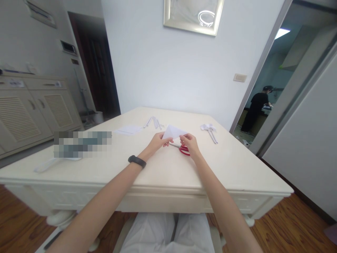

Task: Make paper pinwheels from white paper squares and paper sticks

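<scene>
A white sheet of paper [173,131], folded to a triangle-like shape, is held up above the table. My left hand [159,139], with a dark band on its wrist, pinches the paper's left corner. At its lower right edge, my right hand [189,141] grips the same paper between thumb and fingers. Scissors with red handles [184,150] lie on the table just below the paper, partly hidden by my right hand. Beyond my hands are several thin rolled paper sticks [156,122].
Flat white paper sheets [129,130] lie at the left back of the cream table [163,168]. Paper flowers on stems [210,130] rest at the right. A pixelated object [81,144] covers part of the left side. A person in black [256,107] stands in the room beyond the doorway.
</scene>
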The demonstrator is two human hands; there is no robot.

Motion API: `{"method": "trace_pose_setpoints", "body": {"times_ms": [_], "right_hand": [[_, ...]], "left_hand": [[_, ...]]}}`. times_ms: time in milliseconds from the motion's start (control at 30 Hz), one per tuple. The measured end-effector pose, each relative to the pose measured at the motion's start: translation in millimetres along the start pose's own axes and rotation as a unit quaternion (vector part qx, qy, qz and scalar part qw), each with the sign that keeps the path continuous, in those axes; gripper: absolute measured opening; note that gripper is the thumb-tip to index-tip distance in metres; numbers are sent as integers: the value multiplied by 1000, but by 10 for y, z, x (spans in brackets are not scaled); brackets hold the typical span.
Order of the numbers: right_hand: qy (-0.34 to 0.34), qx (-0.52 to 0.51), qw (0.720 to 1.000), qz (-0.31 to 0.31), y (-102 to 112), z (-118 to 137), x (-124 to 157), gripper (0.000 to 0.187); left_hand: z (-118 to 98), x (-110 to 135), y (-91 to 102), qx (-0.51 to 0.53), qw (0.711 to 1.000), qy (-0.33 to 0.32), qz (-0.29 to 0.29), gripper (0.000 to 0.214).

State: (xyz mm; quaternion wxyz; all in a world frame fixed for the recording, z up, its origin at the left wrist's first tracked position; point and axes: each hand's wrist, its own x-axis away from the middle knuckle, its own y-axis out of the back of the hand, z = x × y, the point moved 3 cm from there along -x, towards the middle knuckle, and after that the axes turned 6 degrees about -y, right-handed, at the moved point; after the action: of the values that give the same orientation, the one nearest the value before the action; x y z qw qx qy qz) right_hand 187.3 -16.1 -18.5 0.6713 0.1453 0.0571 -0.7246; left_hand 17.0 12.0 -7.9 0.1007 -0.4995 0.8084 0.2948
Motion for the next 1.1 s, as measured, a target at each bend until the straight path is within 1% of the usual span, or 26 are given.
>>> {"method": "trace_pose_setpoints", "body": {"times_ms": [100,200,300,400,467,567,600,667,767,833,933,1067,1100], "right_hand": [[9,-9,1000,-17,41,29,-7,27],[16,-12,1000,-17,56,87,-4,26],[15,-10,1000,9,67,162,10,22],[-6,-9,998,59,81,239,28,15],[-24,-14,996,80,98,301,27,13],[-45,-21,995,90,123,408,-13,18],[-48,-25,995,88,129,441,-36,18],[-52,-28,996,73,137,482,-88,17],[-62,-31,996,56,119,462,-154,17],[-74,-32,995,65,79,401,-174,19],[-94,-39,991,90,8,296,-157,19],[-122,-31,986,113,-66,194,-85,14],[-127,-24,985,118,-84,177,-66,13]], "left_hand": [[-47,6,17,2,1000,-5,-10,21],[-146,7,36,14,1000,-12,-18,20],[-262,-6,95,35,999,-20,-34,18],[-332,-37,203,59,997,-15,-51,22],[-336,-69,287,75,996,0,-54,31],[-292,-126,405,104,992,30,-65,47],[-273,-145,434,116,990,37,-73,47],[-239,-182,461,139,985,47,-88,41],[-209,-237,418,155,982,60,-87,28],[-190,-264,359,151,983,73,-72,30],[-145,-260,303,132,984,86,-78,27],[-84,-144,243,96,981,140,-93,21],[-77,-103,218,89,976,173,-96,20]]}}
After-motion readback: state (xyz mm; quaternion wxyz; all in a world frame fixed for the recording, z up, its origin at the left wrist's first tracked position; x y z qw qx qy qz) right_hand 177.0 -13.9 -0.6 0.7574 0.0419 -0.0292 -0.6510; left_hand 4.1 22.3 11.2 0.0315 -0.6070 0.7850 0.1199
